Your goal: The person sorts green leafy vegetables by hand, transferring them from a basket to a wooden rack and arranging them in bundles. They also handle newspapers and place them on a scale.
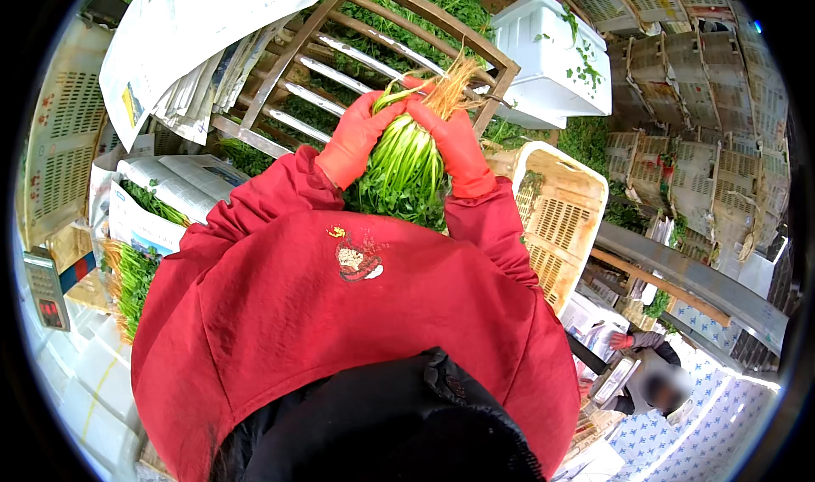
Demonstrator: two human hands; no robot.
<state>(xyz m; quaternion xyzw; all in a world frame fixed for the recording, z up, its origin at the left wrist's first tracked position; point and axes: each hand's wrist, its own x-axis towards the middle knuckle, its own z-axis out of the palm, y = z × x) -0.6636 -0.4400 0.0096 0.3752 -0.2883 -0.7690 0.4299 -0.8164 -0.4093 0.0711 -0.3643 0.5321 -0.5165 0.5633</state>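
Both my hands wear orange-red rubber gloves and grip a bunch of leafy green herbs (407, 157), which looks like coriander. My left hand (360, 135) holds the left side of the stems, near a few yellowish stalks that stick out by its thumb. On the other side, my right hand (455, 141) closes round the stems just below the pale brown roots (458, 81). The roots point away from me and the leaves hang towards my body. Under the bunch lies a slatted metal rack (325, 103). Some of the fingers are hidden behind the stems.
Newspaper sheets (210, 30) cover the rack's left side. A white foam box (547, 55) stands at the far right, with a plastic crate (560, 215) nearer me. More bunches (137, 285) and a digital scale (48, 291) are at left. Another person (656, 367) works at lower right.
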